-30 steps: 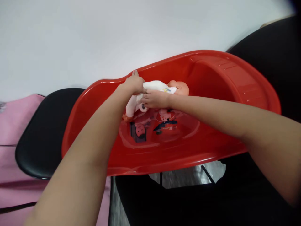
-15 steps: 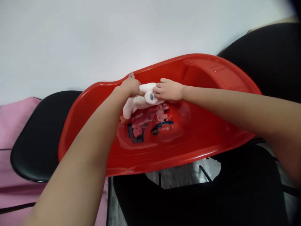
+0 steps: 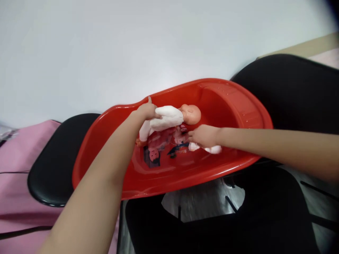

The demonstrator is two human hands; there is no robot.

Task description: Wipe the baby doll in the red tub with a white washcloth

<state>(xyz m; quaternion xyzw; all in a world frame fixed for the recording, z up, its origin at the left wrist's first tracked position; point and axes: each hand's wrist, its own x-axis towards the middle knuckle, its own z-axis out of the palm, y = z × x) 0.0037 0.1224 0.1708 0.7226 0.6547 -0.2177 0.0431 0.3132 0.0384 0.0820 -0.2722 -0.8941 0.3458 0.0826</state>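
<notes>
A baby doll [image 3: 166, 118] in white clothing lies on its side in a red baby bathtub [image 3: 169, 187], its bare head toward the right end. My left hand [image 3: 147, 111] is closed on the doll's clothed body near the waist, with one finger pointing up by the tub's far rim. Some of those fingers are hidden behind the doll. My right hand [image 3: 205, 135] is closed on a small white fabric hat [image 3: 213, 149], held low over the tub floor, below and right of the doll's head. Its loose parts hang out under the fingers.
The tub rests across black chairs: one seat [image 3: 50, 162] at the left, another chair [image 3: 291, 91] at the right and a chair back [image 3: 219, 225] in front. A white wall [image 3: 119, 53] stands behind. Pink cloth [image 3: 18, 176] lies at the far left. A printed picture [image 3: 153, 155] marks the tub floor.
My right hand has drawn the white hat off the doll's head and moved it down and right. The head is now bare. My left hand stays on the doll, and the view has shifted slightly.
</notes>
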